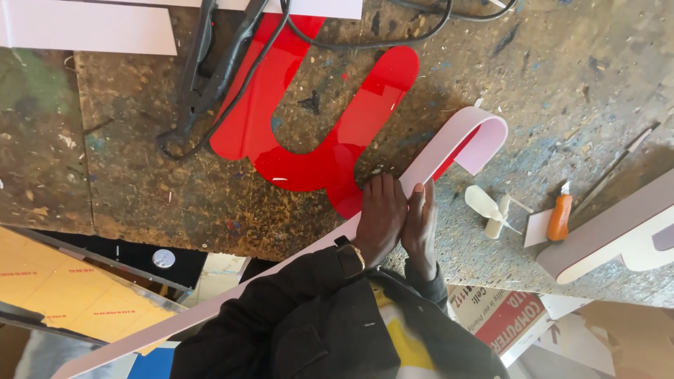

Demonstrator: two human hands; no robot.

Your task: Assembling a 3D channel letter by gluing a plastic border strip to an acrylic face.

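Head view: looking straight down at a worn, paint-flecked wooden surface [175,175].
Left hand [381,217]: grip pressed flat, fingers together, clamping the long pale pink plastic strip [435,158] against the edge of the glossy red acrylic letter shape [316,140].
Right hand [420,228]: just beside the left, fingers curled over the same strip, pinching it down.
Strip: runs from the lower left, under both hands, up to the right, where it bends round in a tight curl past the red shape's arm.
Red shape: lies flat mid-surface, its lower curve touching the hands.
Cables: black cords [232,63] lie across the red shape's upper left.
Right side: small white plastic bottle [491,207] near the hands; orange-handled knife [559,217] further right, beside a grey-edged white letter [618,238].
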